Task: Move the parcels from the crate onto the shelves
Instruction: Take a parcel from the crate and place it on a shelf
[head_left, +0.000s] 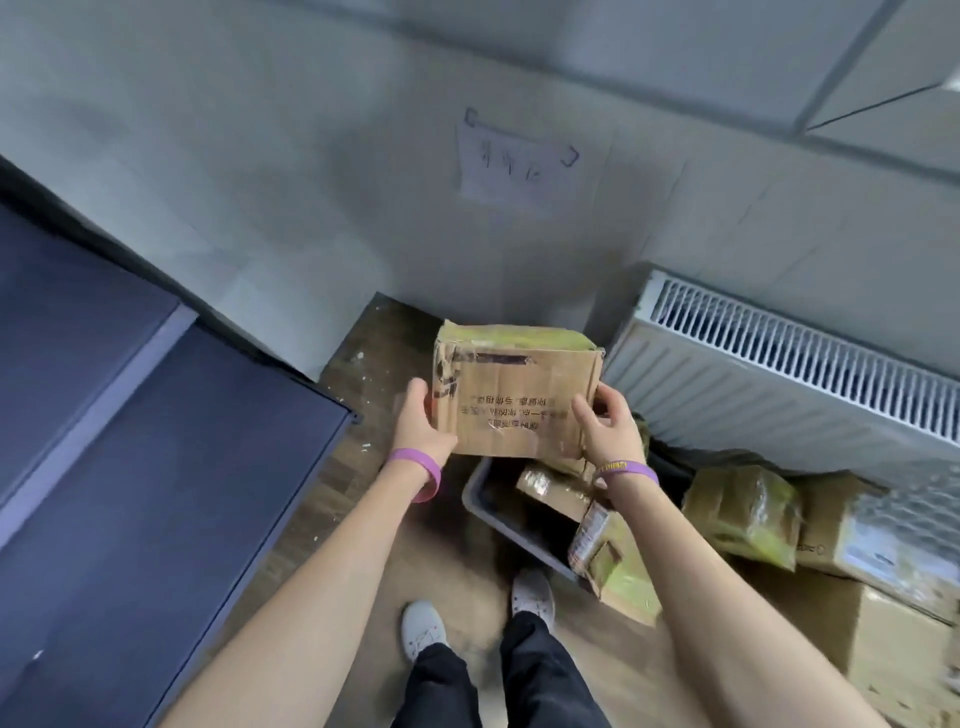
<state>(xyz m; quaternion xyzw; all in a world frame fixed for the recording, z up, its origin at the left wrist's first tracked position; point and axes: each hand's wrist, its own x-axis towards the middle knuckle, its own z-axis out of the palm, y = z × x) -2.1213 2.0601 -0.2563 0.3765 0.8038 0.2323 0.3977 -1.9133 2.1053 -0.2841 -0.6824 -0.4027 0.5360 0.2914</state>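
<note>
A worn brown cardboard parcel with yellow-green tape and printed text hangs in the air above the grey crate. My left hand grips its left side and my right hand grips its lower right corner. Inside the crate lie other taped cardboard parcels, and one parcel leans over the crate's near rim. The dark blue shelves stand at the left, their top surfaces bare.
A white radiator runs along the right wall. More parcels and a bubble-wrapped box are piled on the floor to the right of the crate. A paper note is taped to the wall ahead. My feet stand on the wooden floor.
</note>
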